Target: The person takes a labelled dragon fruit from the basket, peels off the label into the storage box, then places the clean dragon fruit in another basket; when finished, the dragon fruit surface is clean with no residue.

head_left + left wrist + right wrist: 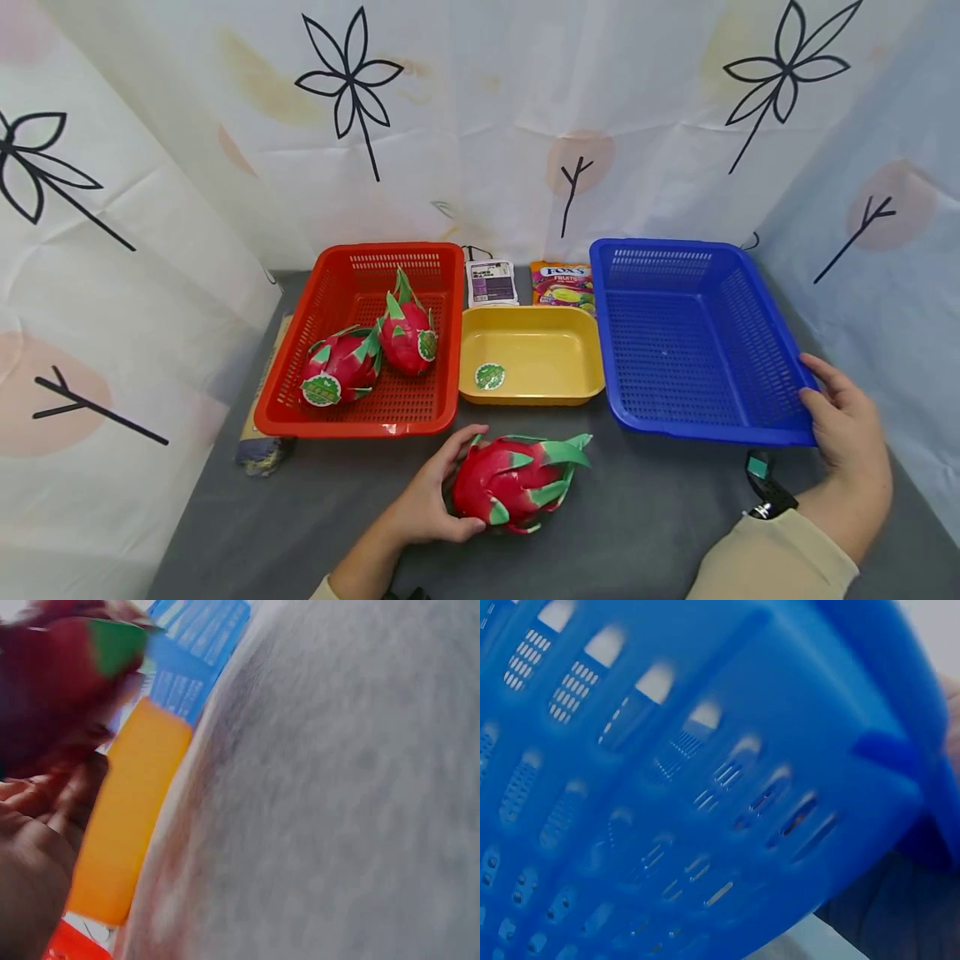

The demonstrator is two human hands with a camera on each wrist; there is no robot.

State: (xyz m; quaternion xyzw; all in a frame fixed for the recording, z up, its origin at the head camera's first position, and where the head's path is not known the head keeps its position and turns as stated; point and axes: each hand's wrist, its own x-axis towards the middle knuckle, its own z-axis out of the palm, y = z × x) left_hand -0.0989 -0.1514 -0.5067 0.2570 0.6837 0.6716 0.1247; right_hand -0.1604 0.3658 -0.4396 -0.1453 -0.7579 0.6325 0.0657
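In the head view my left hand [429, 502] holds a pink-red dragon fruit [504, 482] with green scales from its left side, thumb near and fingers at the back. The fruit is low over the grey table, in front of the yellow tray [532, 398]. In the left wrist view the dragon fruit [56, 690] shows dark and blurred above the fingers. My right hand [851, 429] grips the near right corner of the blue basket [720, 435], thumb over the rim. The basket's slotted wall [727, 772] fills the right wrist view.
A red basket [360, 429] at left contains two dragon fruits [408, 329] with round green stickers. One similar sticker [490, 376] lies in the yellow tray. Behind the tray are a Fox's candy bag [562, 283] and a white-purple packet [491, 282]. Printed curtains [480, 125] enclose the table.
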